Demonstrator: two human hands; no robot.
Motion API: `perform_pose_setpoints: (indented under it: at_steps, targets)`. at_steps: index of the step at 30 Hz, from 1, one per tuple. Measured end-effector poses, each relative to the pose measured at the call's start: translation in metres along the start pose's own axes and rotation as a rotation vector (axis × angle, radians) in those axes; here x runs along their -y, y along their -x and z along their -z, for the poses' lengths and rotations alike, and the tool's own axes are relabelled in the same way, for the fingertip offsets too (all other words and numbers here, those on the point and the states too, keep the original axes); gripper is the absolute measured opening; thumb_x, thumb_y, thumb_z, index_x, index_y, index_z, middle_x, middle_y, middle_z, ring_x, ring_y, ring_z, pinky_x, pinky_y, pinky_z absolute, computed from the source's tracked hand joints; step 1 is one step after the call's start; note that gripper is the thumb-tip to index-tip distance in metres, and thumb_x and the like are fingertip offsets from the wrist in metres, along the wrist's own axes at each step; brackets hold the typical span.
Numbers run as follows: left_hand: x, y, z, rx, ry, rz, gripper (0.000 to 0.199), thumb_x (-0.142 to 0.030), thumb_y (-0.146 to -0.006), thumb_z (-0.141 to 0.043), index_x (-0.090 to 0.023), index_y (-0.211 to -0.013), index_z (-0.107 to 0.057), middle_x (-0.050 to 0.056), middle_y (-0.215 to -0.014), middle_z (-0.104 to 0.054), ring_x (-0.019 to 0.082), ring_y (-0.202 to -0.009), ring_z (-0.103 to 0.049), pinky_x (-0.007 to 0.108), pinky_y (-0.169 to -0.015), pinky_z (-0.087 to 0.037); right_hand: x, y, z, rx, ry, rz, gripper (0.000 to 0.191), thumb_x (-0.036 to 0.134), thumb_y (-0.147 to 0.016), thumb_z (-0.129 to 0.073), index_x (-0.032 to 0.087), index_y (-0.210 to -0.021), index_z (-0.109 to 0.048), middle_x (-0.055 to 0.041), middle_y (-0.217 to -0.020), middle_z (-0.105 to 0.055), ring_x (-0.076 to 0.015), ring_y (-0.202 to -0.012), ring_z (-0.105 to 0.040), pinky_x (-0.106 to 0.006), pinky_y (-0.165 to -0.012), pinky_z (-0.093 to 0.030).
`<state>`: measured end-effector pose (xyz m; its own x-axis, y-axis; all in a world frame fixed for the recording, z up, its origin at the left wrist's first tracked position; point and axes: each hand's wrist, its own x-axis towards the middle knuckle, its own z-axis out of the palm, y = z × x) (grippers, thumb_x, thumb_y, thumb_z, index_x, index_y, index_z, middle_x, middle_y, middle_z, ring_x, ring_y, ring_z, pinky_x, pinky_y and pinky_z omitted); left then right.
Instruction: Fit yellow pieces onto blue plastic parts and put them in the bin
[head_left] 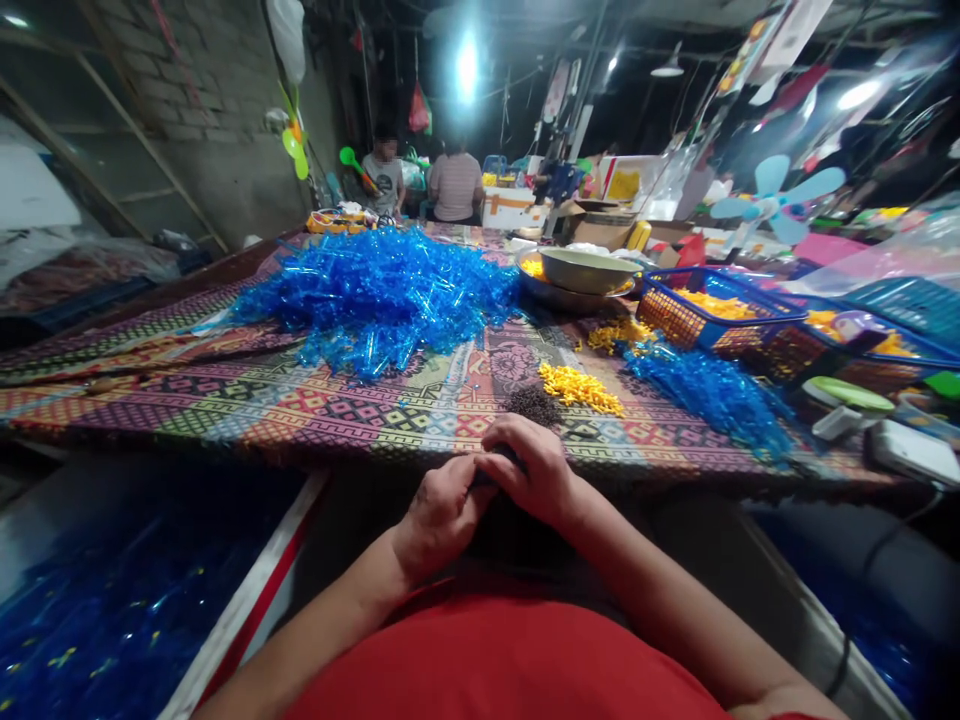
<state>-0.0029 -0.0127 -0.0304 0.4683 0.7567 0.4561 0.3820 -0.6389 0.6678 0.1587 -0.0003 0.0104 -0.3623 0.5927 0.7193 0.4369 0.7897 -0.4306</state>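
Observation:
My left hand [442,508] and my right hand [529,465] meet at the near edge of the table, in front of my red shirt. Both have curled fingers, closed around something small and dark that is mostly hidden between them. Just beyond my right hand lies a little heap of tiny dark pieces [533,404]. Beside it, to the right, is a pile of small yellow plastic pieces [579,389]. A big mound of clear blue plastic pieces [390,290] covers the table farther back on the left, and a smaller blue pile [712,395] lies at the right.
A patterned cloth [247,400] covers the table. Bowls [589,270] and a blue basket [720,325] with yellow pieces stand back right, near a fan [772,205]. Below the table, a white-walled box [247,580] holds blue pieces. Two people [456,185] are at the far end.

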Motion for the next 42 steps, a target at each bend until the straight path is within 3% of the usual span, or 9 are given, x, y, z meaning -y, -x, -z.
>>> perform_pose_setpoints:
  at_steps: [4,11,18,24,32,38,42]
  targets:
    - [0.005,0.003,0.007,-0.046,-0.257,-0.003,0.031,-0.015,-0.084,-0.041,-0.012,-0.114,-0.048,0.012,-0.102,-0.062,0.021,-0.095,-0.060,0.036,-0.083,-0.049,-0.011,0.009,0.002,0.100,-0.169,-0.092,0.039,0.030,-0.081,-0.060,0.018,-0.117,-0.052,-0.0117,-0.110,-0.058,-0.0214,-0.104,-0.054,-0.036,-0.087,-0.046]
    - [-0.004,0.002,0.008,-0.112,-0.427,-0.092,0.030,-0.014,-0.085,-0.041,-0.009,-0.115,-0.047,0.013,-0.099,-0.064,0.022,-0.093,-0.062,0.035,-0.082,-0.051,-0.003,0.011,0.016,0.163,-0.325,-0.180,0.046,0.024,-0.082,-0.061,0.024,-0.126,-0.049,-0.0094,-0.121,-0.053,-0.0221,-0.115,-0.048,-0.038,-0.096,-0.041]
    - [-0.016,0.000,0.013,-0.063,-0.488,-0.095,0.032,-0.017,-0.087,-0.040,-0.009,-0.117,-0.044,0.014,-0.102,-0.063,0.023,-0.094,-0.062,0.035,-0.080,-0.052,0.006,0.007,0.011,0.047,-0.470,-0.349,0.026,0.024,-0.082,-0.060,0.022,-0.108,-0.062,-0.0074,-0.106,-0.057,-0.0183,-0.098,-0.056,-0.032,-0.085,-0.048]
    - [-0.008,0.006,0.007,0.041,-0.522,-0.091,0.034,-0.020,-0.087,-0.037,-0.005,-0.117,-0.045,0.018,-0.099,-0.063,0.027,-0.091,-0.063,0.038,-0.074,-0.053,0.005,0.019,0.000,0.004,-0.360,-0.368,0.021,0.027,-0.080,-0.062,0.020,-0.100,-0.064,-0.0075,-0.095,-0.060,-0.0187,-0.089,-0.057,-0.033,-0.079,-0.049]
    - [-0.001,0.009,0.013,0.033,-0.336,-0.040,0.034,-0.028,-0.090,-0.036,-0.010,-0.118,-0.044,0.016,-0.108,-0.061,0.024,-0.098,-0.061,0.036,-0.082,-0.051,0.004,0.017,0.002,0.133,-0.382,-0.264,0.041,0.032,-0.079,-0.064,0.022,-0.117,-0.057,-0.0097,-0.115,-0.056,-0.0216,-0.111,-0.051,-0.037,-0.093,-0.044]
    - [-0.006,0.007,0.013,-0.025,-0.436,0.034,0.035,-0.028,-0.090,-0.035,-0.009,-0.116,-0.048,0.017,-0.102,-0.063,0.027,-0.095,-0.061,0.040,-0.079,-0.051,0.003,0.024,-0.008,-0.090,-0.254,-0.260,0.020,0.023,-0.079,-0.064,0.020,-0.098,-0.066,-0.0083,-0.097,-0.059,-0.0195,-0.094,-0.057,-0.035,-0.082,-0.049]
    - [-0.009,0.006,0.012,-0.050,-0.252,0.100,0.033,-0.024,-0.089,-0.040,-0.012,-0.117,-0.049,0.014,-0.104,-0.063,0.023,-0.098,-0.060,0.036,-0.084,-0.049,0.005,0.024,-0.011,-0.116,-0.234,-0.260,0.014,0.021,-0.081,-0.061,0.020,-0.094,-0.066,-0.0067,-0.089,-0.059,-0.0178,-0.085,-0.058,-0.033,-0.074,-0.051]
